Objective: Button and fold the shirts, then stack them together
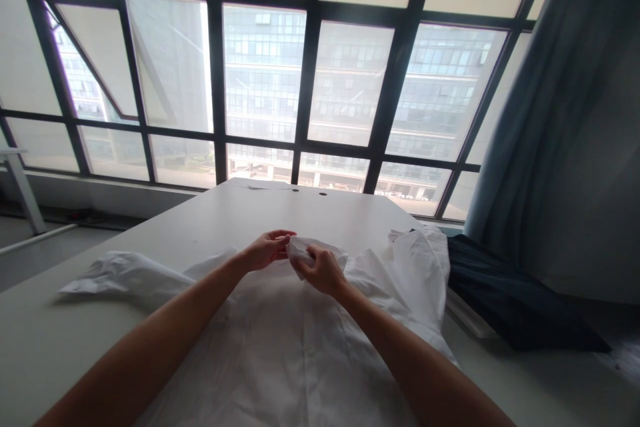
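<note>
A white button-up shirt (280, 353) lies spread over the table, its button placket running toward me and its collar end away from me. One sleeve stretches out to the left; the other side is bunched at the right. My right hand (323, 270) is closed on the shirt's collar, thumb on top, lifting it a little. Just left of it, my left hand (267, 250) pinches the collar's edge with thumb and fingers. The two hands nearly meet over the collar.
The white table (210, 220) reaches toward a wide window with dark frames (217, 80). Dark navy fabric (520, 293) lies at the right, over a pale flat object (470, 313). A blue-grey curtain (530, 113) hangs at the right. A white table leg (25, 190) stands at far left.
</note>
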A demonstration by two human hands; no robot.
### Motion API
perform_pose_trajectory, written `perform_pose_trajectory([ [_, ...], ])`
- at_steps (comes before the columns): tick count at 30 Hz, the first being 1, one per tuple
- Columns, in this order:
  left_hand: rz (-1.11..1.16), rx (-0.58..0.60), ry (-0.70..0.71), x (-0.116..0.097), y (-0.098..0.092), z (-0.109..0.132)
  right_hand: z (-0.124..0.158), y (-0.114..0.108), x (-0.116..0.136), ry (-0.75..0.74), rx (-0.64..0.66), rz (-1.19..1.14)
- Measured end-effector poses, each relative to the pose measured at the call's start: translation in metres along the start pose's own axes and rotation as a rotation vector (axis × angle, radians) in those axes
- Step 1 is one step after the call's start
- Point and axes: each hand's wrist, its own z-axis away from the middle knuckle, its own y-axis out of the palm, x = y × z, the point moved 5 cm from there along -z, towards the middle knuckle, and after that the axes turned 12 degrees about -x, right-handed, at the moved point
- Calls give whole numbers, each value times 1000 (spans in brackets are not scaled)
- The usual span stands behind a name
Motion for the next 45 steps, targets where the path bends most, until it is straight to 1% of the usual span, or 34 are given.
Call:
perform_pose_trajectory([
  [3, -120, -18, 25, -2, 1, 2, 1, 0, 2, -2, 8, 25],
  [6, -272, -83, 83, -3, 2, 3, 2, 1, 4, -7, 6, 81],
  [8, -341, -131, 114, -4, 3, 3, 2, 1, 6, -45, -14, 101],
  [10, -372, -174, 108, -4, 2, 3, 3, 1, 9, -104, -38, 109],
  [12, -340, -207, 48, -3, -1, 2, 3, 0, 12, -151, -60, 116],
  [14, -241, -214, -39, -2, -4, 1, 2, -1, 12, -174, -67, 126],
  [17, -55, -190, -116, -3, -6, 1, 1, -1, 9, -151, -16, 146],
  [20, 62, -142, -111, -7, -3, 2, 1, 1, 3, -117, 76, 205],
  [23, 71, -96, -90, -8, 3, 3, 2, 2, 0, -143, 118, 266],
  [28, 61, -172, 21, -8, 2, 2, 5, 4, 6, -292, 135, 304],
  [30, 47, -169, 41, -7, 1, 0, 6, 5, 9, -328, 156, 319],
  [32, -62, -175, 49, -5, 0, -1, 8, 7, 11, -356, 180, 320],
  [33, -155, -213, 70, -5, -1, -1, 8, 8, 12, -364, 189, 317],
  [34, -262, -275, 120, -8, -2, 0, 9, 8, 13, -364, 194, 314],
  [36, -472, -386, 312, -18, 2, 4, 10, 10, 13, -351, 197, 311],
  [37, -562, -398, 431, -24, 7, 8, 10, 10, 12, -341, 200, 308],
  [38, -642, -371, 539, -28, 15, 12, 11, 10, 11, -329, 208, 300],
  [39, -715, -315, 617, -30, 23, 15, 11, 11, 10, -318, 222, 285],
  [40, -781, -255, 658, -29, 29, 18, 10, 11, 9, -310, 235, 261],
  [42, -888, -187, 664, -24, 36, 20, 8, 9, 6, -302, 221, 202],
  [43, -925, -175, 658, -22, 36, 20, 5, 5, 4, -292, 172, 190],
  [45, -990, -145, 655, -18, 35, 18, -2, -5, -7, -246, 3, 243],
])
